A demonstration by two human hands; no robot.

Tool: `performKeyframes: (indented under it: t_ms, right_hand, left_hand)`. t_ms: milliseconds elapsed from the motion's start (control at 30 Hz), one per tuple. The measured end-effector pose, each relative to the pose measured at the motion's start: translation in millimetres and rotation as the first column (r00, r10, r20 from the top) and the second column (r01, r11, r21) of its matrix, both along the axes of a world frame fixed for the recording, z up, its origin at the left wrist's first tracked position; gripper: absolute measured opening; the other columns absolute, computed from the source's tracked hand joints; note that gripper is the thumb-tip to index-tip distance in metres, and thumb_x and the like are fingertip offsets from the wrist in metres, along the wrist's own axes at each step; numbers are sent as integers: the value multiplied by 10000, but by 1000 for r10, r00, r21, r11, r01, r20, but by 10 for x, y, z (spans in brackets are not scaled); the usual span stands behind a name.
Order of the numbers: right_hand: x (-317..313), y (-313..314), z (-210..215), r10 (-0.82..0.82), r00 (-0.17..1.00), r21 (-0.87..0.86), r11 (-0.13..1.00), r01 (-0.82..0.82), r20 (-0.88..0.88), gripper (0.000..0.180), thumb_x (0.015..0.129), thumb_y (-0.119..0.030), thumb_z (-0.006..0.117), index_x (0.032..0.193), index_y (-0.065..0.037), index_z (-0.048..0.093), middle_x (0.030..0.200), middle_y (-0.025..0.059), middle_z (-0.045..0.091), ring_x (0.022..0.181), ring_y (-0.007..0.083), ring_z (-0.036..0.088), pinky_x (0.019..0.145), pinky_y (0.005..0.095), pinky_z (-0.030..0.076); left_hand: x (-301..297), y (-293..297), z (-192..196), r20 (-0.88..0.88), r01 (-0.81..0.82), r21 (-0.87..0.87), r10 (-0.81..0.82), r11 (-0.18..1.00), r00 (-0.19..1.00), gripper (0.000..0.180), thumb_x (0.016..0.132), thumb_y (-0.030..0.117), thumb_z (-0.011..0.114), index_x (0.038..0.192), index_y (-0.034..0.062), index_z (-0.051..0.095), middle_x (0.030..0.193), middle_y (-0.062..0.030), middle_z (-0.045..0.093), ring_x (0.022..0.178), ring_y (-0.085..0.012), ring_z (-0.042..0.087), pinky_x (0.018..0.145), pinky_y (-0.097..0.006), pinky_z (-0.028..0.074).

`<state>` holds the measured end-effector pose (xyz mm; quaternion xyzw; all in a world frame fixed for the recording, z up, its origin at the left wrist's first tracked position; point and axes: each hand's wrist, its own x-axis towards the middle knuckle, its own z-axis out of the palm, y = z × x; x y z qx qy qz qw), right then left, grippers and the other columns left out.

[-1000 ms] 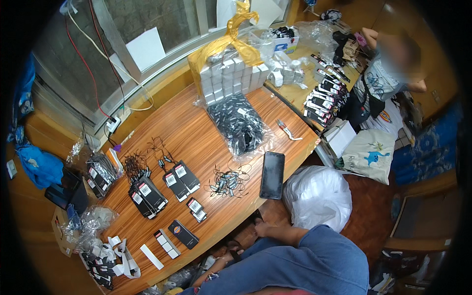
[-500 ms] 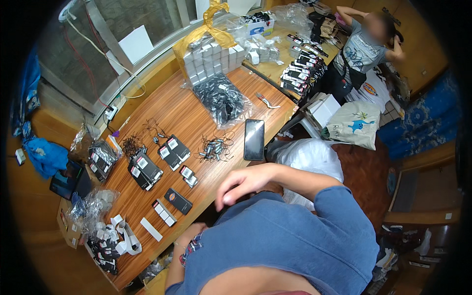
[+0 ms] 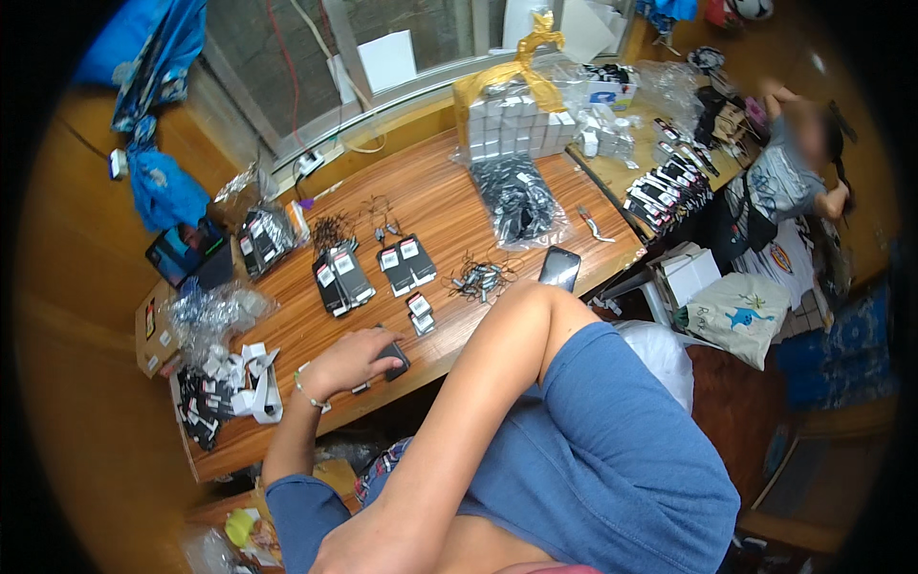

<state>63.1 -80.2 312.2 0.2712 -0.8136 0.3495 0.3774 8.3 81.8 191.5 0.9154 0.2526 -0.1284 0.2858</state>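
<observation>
On the wooden table (image 3: 287, 368), my left hand (image 3: 354, 362) reaches palm down over a black card (image 3: 394, 360), its thumb and fingers closed around the edges. The hand covers most of the white-labelled pieces beside that card. My right arm is bent, elbow out over the table edge, and its hand (image 3: 359, 553) is partly cut off at the bottom, fingers hidden. Farther in lie a small labelled stack (image 3: 420, 314), black cards with white labels (image 3: 405, 265), another such pile (image 3: 342, 279) and a tangle of black cords with grey pieces (image 3: 481, 277).
A phone (image 3: 560, 268) and pliers (image 3: 595, 224) lie toward the right. Behind stand a bag of black pieces (image 3: 521, 203) and stacked white boxes (image 3: 507, 129). White paper strips (image 3: 258, 383) and plastic wrap (image 3: 220, 320) are at left. Another person (image 3: 784, 182) sits far right.
My left hand has come up from below the table edge onto the black card. My right hand has drawn back toward my body, elbow swinging forward. The view has shifted left.
</observation>
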Motion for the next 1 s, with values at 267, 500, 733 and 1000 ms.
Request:
performKeyframes:
  t_ms: [267, 500, 733, 1000]
  right_hand:
    - [65, 44, 154, 17, 999, 41, 999, -19, 33, 258, 838, -223, 493, 842, 33, 525, 824, 202, 531, 778, 362, 528, 674, 428, 437]
    - [142, 125, 197, 11, 997, 54, 998, -15, 79, 205, 811, -203, 498, 804, 0, 528, 785, 165, 545, 775, 343, 550, 660, 406, 462]
    - [126, 93, 231, -143, 983, 216, 962, 166, -118, 153, 780, -173, 496, 722, -32, 513, 716, 114, 542, 727, 271, 572, 610, 367, 477]
    - [-11, 38, 276, -267, 944, 331, 888, 320, -194, 131, 790, -157, 475, 720, -52, 512, 715, 89, 553, 719, 252, 578, 576, 360, 475]
  left_hand:
    - [-526, -22, 243, -61, -179, 67, 184, 981, 981, 484, 856, 350, 545, 1215, 32, 484, 1177, -191, 533, 1105, -336, 489, 937, -383, 386]
    - [-709, 69, 267, -86, -220, 112, 230, 969, 969, 481, 866, 365, 523, 1220, 41, 484, 1184, -182, 533, 1112, -320, 486, 936, -389, 383]
    - [-741, 129, 256, -103, -196, 37, 199, 980, 975, 491, 874, 372, 513, 1211, 17, 480, 1186, -196, 524, 1116, -333, 480, 941, -387, 383]
    - [-769, 197, 193, -118, -181, 45, 185, 982, 976, 484, 871, 372, 520, 1199, 17, 493, 1170, -208, 532, 1095, -343, 492, 933, -380, 393]
